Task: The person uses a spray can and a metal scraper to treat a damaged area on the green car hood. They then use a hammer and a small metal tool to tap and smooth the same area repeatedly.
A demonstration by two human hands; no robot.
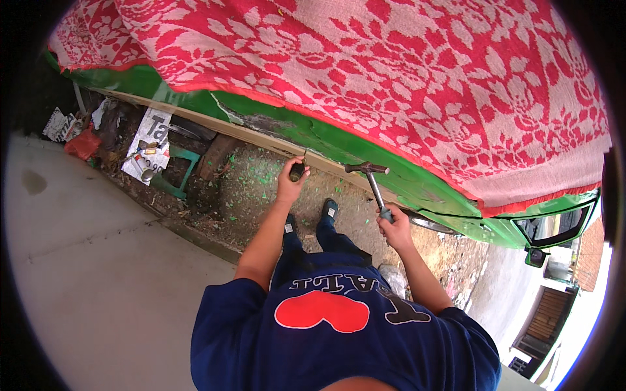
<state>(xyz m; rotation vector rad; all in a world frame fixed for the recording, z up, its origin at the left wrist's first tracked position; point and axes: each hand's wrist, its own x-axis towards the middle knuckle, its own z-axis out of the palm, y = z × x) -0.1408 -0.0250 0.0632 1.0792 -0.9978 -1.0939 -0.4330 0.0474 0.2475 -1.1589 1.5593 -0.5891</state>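
My left hand [291, 176] grips a short tool with a dark handle [298, 170], probably a chisel or screwdriver, its thin tip up against the lower edge of the green vehicle body [261, 127]. My right hand [393, 225] is closed on the handle of a hammer [375, 186], whose head is raised to the right of the tool, by the green panel. The paint near the lower edge is cracked and chipped, and a tan strip [326, 164] runs along beneath it.
A red floral blanket [365, 58] drapes over the vehicle. At left lie a green stool [182, 182], paper sheets with small items [140, 143], a red bag [81, 143] and debris. Green flakes speckle the ground. A wheel [430, 223] and mirror [536, 257] are at right; a concrete ledge [98, 260] is lower left.
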